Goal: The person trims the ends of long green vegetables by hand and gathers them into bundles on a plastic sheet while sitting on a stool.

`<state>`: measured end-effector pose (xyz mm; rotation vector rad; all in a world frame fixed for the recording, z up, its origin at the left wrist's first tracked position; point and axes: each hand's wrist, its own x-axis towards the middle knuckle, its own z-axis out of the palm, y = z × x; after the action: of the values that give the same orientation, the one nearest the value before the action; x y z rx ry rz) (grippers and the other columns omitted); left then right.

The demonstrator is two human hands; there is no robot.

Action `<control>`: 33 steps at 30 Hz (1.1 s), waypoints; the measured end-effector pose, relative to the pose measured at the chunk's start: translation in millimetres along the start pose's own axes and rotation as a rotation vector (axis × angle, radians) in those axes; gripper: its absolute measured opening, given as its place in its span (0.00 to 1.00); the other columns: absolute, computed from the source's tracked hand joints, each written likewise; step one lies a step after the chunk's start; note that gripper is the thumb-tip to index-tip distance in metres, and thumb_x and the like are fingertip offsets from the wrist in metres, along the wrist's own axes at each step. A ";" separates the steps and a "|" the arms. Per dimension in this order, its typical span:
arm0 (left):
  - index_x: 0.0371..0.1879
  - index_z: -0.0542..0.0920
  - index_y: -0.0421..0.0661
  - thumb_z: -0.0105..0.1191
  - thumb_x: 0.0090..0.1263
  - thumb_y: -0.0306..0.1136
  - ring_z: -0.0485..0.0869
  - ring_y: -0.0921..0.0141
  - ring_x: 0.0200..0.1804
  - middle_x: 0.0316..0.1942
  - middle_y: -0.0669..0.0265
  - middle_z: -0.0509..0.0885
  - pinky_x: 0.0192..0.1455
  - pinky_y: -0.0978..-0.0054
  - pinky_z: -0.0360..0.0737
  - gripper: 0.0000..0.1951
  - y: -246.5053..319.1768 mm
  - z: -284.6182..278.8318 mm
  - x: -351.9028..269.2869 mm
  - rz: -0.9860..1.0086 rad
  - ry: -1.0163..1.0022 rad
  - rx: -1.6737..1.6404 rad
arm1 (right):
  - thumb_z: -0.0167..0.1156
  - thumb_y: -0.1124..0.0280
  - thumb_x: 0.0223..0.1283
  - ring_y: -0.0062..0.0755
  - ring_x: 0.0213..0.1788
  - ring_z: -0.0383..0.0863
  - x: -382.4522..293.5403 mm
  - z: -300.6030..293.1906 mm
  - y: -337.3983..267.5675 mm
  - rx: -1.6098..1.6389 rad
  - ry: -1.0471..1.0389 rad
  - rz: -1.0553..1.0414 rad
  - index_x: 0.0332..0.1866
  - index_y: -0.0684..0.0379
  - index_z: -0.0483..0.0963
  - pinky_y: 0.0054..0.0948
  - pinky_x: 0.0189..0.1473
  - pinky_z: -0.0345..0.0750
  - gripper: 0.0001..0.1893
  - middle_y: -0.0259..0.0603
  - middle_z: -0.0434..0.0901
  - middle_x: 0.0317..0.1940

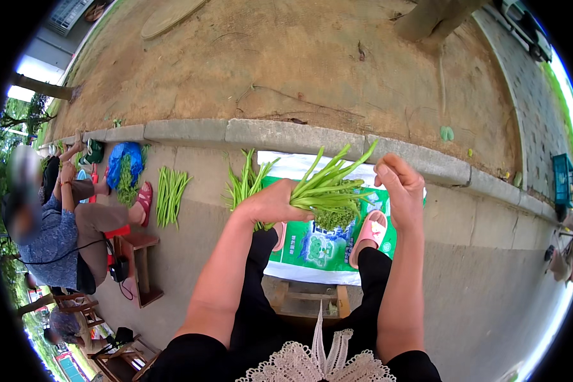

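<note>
My left hand (277,203) grips a bunch of long green vegetable stems (332,184), their tips fanned out to the right. To the right of the bunch my right hand (399,188) is raised with its fingers curled in; whether something small is pinched there cannot be told. Below the stems, a heap of fine green leafy trimmings (335,217) lies on a green and white printed sack (291,258) spread on the pavement. Another pile of green stems (248,184) lies at the sack's left edge, partly behind my left hand and forearm.
A stone kerb (286,136) runs beyond the sack, with bare soil behind it. Further left lie more green stems (170,196) and a blue plastic bag (125,160) with greens. A seated person (52,234) is beside a wooden stool (141,262). My pink slippers (372,229) flank the trimmings.
</note>
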<state>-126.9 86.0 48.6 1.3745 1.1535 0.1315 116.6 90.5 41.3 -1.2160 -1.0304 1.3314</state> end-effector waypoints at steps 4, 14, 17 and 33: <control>0.40 0.79 0.38 0.63 0.49 0.29 0.78 0.73 0.30 0.29 0.63 0.83 0.38 0.74 0.76 0.18 7.7 6.5 0.6 -0.013 -0.003 -0.033 | 0.63 0.71 0.52 0.16 0.34 0.75 -4.5 2.0 -5.7 -0.199 -0.165 0.104 0.38 0.66 0.77 0.20 0.37 0.72 0.10 0.35 0.80 0.33; 0.39 0.79 0.41 0.62 0.50 0.31 0.74 0.78 0.24 0.24 0.69 0.80 0.28 0.78 0.72 0.16 12.5 11.5 3.6 -0.018 0.021 0.023 | 0.57 0.65 0.58 0.41 0.36 0.78 -5.3 15.8 8.2 -0.501 -0.324 -0.077 0.37 0.68 0.76 0.32 0.42 0.73 0.14 0.48 0.79 0.33; 0.38 0.78 0.40 0.62 0.51 0.31 0.74 0.78 0.25 0.24 0.69 0.80 0.29 0.77 0.73 0.16 8.5 14.3 5.3 0.020 0.033 0.026 | 0.55 0.63 0.59 0.44 0.39 0.78 -4.8 15.9 10.9 -0.487 -0.382 -0.070 0.38 0.68 0.76 0.33 0.44 0.73 0.15 0.50 0.79 0.35; 0.37 0.80 0.40 0.62 0.52 0.34 0.78 0.73 0.30 0.26 0.62 0.82 0.38 0.72 0.76 0.15 -4.5 4.9 5.7 0.060 0.245 0.167 | 0.55 0.68 0.58 0.49 0.36 0.78 -8.7 21.3 12.8 -0.611 -0.451 -0.163 0.39 0.66 0.76 0.34 0.41 0.74 0.12 0.52 0.80 0.33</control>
<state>-123.1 85.1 40.7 1.5737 1.3506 0.2570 93.7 81.2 32.4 -1.2474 -1.9192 1.2253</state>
